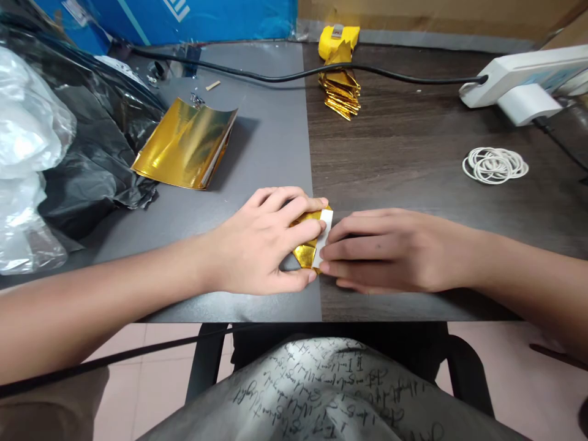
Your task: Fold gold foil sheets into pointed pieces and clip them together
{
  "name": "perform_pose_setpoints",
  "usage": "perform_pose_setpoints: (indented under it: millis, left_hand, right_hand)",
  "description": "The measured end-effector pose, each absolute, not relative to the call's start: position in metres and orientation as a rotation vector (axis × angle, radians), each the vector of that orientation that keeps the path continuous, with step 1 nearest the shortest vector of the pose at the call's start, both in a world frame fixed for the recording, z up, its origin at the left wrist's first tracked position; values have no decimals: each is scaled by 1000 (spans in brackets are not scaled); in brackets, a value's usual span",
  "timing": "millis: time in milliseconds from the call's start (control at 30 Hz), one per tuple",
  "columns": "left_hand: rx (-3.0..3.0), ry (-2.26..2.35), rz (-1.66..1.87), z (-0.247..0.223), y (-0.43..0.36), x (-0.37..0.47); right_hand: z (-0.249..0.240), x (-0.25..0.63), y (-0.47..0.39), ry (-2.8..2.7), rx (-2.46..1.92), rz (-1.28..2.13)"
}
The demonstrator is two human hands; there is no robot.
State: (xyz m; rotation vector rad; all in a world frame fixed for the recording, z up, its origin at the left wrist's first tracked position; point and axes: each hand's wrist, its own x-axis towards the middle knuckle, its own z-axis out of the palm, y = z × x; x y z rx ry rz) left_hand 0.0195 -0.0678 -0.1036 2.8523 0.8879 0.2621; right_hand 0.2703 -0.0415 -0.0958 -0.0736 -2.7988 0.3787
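A partly folded piece of gold foil paper (pixel 305 255) lies on the desk near the front edge, with a strip of its white underside showing along the right. Across it spreads my left hand (pixel 257 242), its fingertips and thumb pressing the paper down. My right hand (pixel 399 248) comes in from the other side, fingers together at the white strip; the exact grip underneath is hidden. Up and to the left rests a stack of square gold foil sheets (pixel 184 147), slightly curled. Farther back sits a bunch of folded gold pieces (pixel 342 95).
A yellow object with a metal clip (pixel 338 38) touches the folded bunch. White rubber-band-like loops (pixel 495 165) lie at right, below a white power strip (pixel 528 70). A black cable (pixel 275 78) crosses the back. Black and clear plastic bags (pixel 101 135) crowd the left.
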Motion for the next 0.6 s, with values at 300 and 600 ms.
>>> perform_pose_setpoints:
  millis: [300,600]
  left_hand:
    - [2802,887,204,-99,-67,20]
    - [2702,637,64,-86,-51,6]
  right_hand:
    - [-91,278,-26,-2812,-9,348]
    - [-102,290,10,-2667,-33,418]
